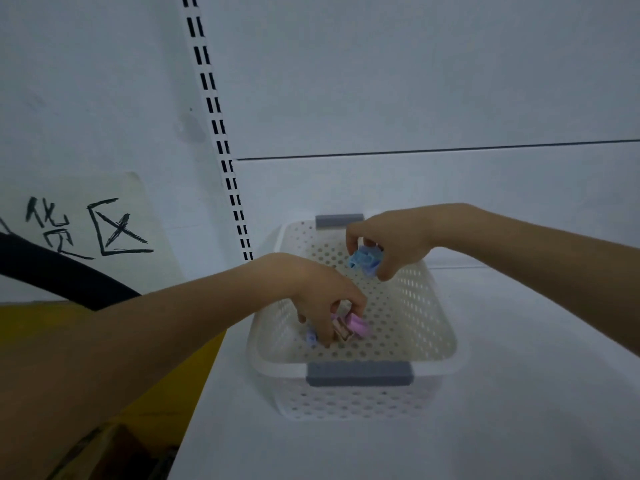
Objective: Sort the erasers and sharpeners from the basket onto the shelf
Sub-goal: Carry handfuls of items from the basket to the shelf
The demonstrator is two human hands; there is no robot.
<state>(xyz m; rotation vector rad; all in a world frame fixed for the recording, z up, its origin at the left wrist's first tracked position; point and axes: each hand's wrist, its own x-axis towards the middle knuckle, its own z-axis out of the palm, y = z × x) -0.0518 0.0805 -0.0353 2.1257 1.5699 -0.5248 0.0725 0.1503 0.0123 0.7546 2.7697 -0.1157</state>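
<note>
A white perforated basket (429,327) with grey handles stands on the white shelf (519,410). My left hand (322,296) reaches into its near left part, fingers closed on small pink and purple pieces (353,327); a small lilac piece (311,337) lies just below the fingers. My right hand (391,240) hovers over the basket's far side, pinching a clump of light blue pieces (363,260) between thumb and fingers. Whether these are erasers or sharpeners is too blurred to tell.
A slotted white upright (221,140) runs up the back panel left of the basket. A paper sign with black handwriting (86,226) hangs at the left, with a black curved tube (65,275) and a yellow surface (114,341) below it.
</note>
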